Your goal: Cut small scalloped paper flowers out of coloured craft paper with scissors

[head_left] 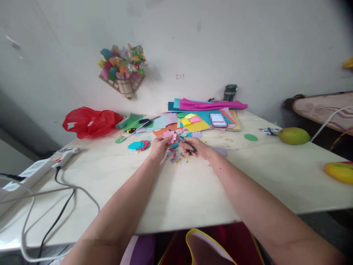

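Observation:
Pinched in my left hand (160,145) is a pink scallop-edged paper piece (170,136). My right hand (197,148) grips black-handled scissors (190,146), whose blades point up and left toward the pink piece; whether they touch it I cannot tell. Small coloured paper scraps (178,157) lie scattered on the table under both hands. Left of my left hand rests a stack of scalloped paper pieces (137,145), blue on top with red below. A lilac scalloped piece (195,135) lies just beyond my right hand.
Coloured sheets (202,121) and a phone-like object (218,120) lie at the back of the table (187,195). A red plastic bag (91,121), other scissors (146,121) and a power strip (33,173) are leftward. A green mango (293,135) sits right; a flower decoration (124,70) hangs above.

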Available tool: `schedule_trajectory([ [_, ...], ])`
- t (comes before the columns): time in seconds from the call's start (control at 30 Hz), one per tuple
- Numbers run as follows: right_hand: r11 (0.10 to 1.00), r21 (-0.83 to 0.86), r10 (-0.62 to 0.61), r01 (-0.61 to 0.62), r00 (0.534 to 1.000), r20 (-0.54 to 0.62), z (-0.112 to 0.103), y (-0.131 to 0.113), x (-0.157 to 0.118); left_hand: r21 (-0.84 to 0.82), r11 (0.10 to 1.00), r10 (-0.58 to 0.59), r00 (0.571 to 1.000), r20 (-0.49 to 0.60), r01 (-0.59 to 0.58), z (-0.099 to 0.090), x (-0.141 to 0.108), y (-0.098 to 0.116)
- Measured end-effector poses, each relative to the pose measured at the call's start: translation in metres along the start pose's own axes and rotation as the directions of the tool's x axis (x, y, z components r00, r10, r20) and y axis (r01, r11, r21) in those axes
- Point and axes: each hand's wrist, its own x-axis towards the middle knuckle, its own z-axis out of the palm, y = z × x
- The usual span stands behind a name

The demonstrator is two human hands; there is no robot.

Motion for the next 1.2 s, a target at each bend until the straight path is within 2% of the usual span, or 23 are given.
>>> schedule_trajectory([
  [0.47, 0.999, 0.012, 0.032, -0.032, 0.999, -0.026, 0.0015, -0.0003, 0.0008, 0.002, 1.0, 0.005, 1.0, 0.0, -0.005, -0.0001, -0.0002, -0.0011],
  [0.77, 1.0, 0.019, 0.001, 0.0, 1.0, -0.022, -0.0001, 0.007, 0.0064, 0.013, 1.0, 0.015, 1.0, -0.005, -0.015, -0.0006, 0.0016, -0.0028],
  [1.2, 0.999, 0.029, 0.036, -0.034, 0.996, -0.076, 0.0032, 0.0011, 0.004, -0.006, 1.0, 0.003, 1.0, -0.01, -0.003, 0.0006, 0.0006, -0.0019],
])
